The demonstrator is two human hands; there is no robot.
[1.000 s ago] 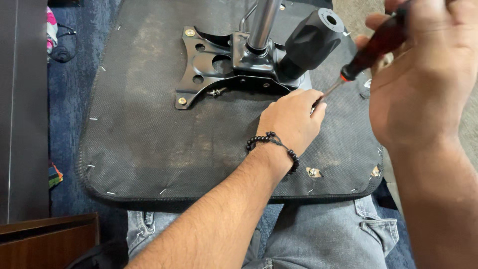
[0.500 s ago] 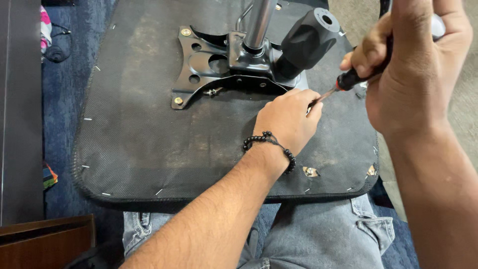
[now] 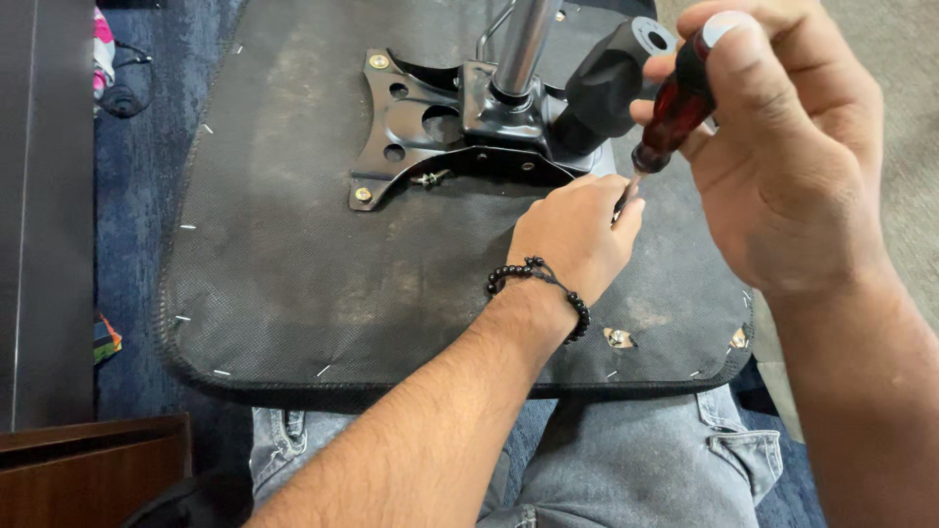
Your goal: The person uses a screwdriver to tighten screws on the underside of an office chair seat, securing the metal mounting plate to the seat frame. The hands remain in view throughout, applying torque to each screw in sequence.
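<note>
Bare forearms, black bead bracelet point(image 3: 540, 286) on left wrist, grey jeans point(image 3: 626, 460)

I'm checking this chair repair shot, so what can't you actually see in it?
Head view:
- Screwdriver tip and its fastener: hidden behind the left hand.
- Chrome column: cut off by the top edge.
- Right hand forearm: cut off at the right edge.
- Seat underside near edge: partly behind the left forearm.

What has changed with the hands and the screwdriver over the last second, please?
The right hand has shifted its grip up the screwdriver, so more of the red handle shows below the fingers and it stands steeper. The left hand stays by the tip, on the underside of the chair seat. The metal plate is unchanged.
</note>
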